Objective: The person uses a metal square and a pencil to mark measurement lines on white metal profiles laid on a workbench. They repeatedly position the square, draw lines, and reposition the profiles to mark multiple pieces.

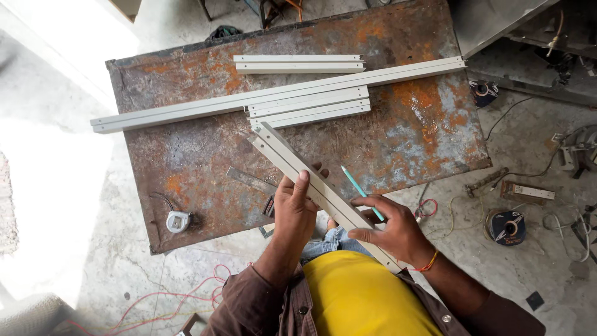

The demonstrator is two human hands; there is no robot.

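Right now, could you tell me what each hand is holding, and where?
Left hand grips the pale metal strip mid-length; right hand holds its near end plus a teal pencil.

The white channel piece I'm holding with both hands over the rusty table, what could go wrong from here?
1. The white channel piece hangs half off the table; only the left hand and right hand steady it, so it may tip or slip.
2. The right hand also grips a teal pencil, which may weaken its hold.
3. Its far end lies close to the short stacked pieces and could knock them.
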